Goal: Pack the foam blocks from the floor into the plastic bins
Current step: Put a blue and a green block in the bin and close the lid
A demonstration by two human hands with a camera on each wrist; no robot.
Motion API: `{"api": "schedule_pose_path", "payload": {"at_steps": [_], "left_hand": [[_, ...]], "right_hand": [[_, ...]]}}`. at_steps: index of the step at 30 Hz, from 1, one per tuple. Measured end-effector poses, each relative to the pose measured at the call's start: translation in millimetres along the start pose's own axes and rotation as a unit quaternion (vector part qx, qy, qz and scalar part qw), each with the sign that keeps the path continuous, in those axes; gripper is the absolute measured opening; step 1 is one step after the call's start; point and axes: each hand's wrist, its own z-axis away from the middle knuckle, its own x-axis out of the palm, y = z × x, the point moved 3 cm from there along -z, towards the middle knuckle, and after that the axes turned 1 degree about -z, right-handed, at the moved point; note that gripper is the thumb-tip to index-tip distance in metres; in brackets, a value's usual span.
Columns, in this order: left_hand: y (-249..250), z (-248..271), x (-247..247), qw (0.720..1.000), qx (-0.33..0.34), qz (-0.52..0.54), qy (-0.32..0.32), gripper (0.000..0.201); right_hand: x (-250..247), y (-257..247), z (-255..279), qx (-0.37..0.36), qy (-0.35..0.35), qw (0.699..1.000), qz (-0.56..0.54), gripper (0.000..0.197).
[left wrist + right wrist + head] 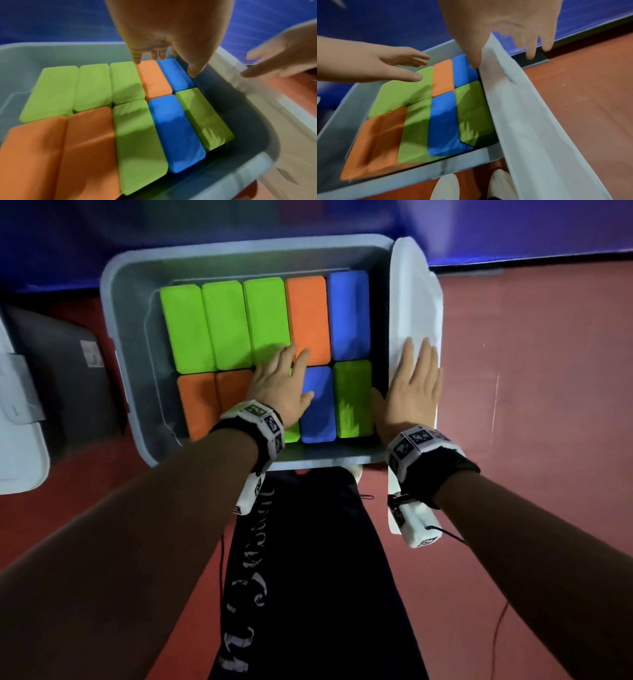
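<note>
A grey plastic bin (137, 278) stands on the red floor, packed with two rows of foam blocks. The back row has three green blocks (226, 326), an orange one (308, 316) and a blue one (349, 313). The front row shows orange (198, 405), blue (318, 412) and green (352, 398) blocks. My left hand (291, 364) is spread flat over the middle blocks, fingers straight; contact is unclear. My right hand (411, 385) holds the white lid (407, 285), tilted on edge at the bin's right rim. There the thumb (474, 63) lies inside and the fingers (530, 54) outside.
A second grey bin (68, 378) with a white lid (17, 422) sits at the left. A blue wall (513, 227) runs behind the bin. Red floor (531, 371) stretches to the right. My dark trousers (308, 577) and white shoes (447, 186) are just in front of the bin.
</note>
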Motion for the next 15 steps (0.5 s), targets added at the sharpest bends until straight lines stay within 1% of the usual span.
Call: {"api": "schedule_pose_path", "payload": {"at_steps": [1,2,3,4,5,7,11,15], "left_hand": [[9,0,-4,1.0,0.013,0.003,0.005,0.072],[18,-1,-7,1.0,0.025,0.002,0.011,0.072],[25,-1,-9,0.999,0.036,-0.003,0.015,0.072],[31,0,-10,0.999,0.046,-0.01,0.017,0.072],[37,1,-11,0.998,0.053,-0.016,0.019,0.072],[43,3,-12,0.998,0.061,-0.024,0.018,0.073],[54,15,-20,0.994,0.09,-0.047,0.029,0.075],[67,31,-27,0.984,0.143,-0.088,0.056,0.084]], "right_hand": [[0,14,1,0.061,-0.062,0.996,0.004,0.076],[3,25,3,0.109,-0.134,0.985,-0.004,0.076],[5,33,6,0.138,-0.2,0.97,-0.022,0.07],[7,37,9,0.15,-0.238,0.958,-0.05,0.06],[6,39,12,0.156,-0.25,0.952,-0.083,0.053],[5,37,15,0.168,-0.24,0.947,-0.132,0.046],[2,31,22,0.181,-0.247,0.945,-0.116,0.045],[-11,34,44,0.153,-0.22,0.957,-0.107,0.042]]}}
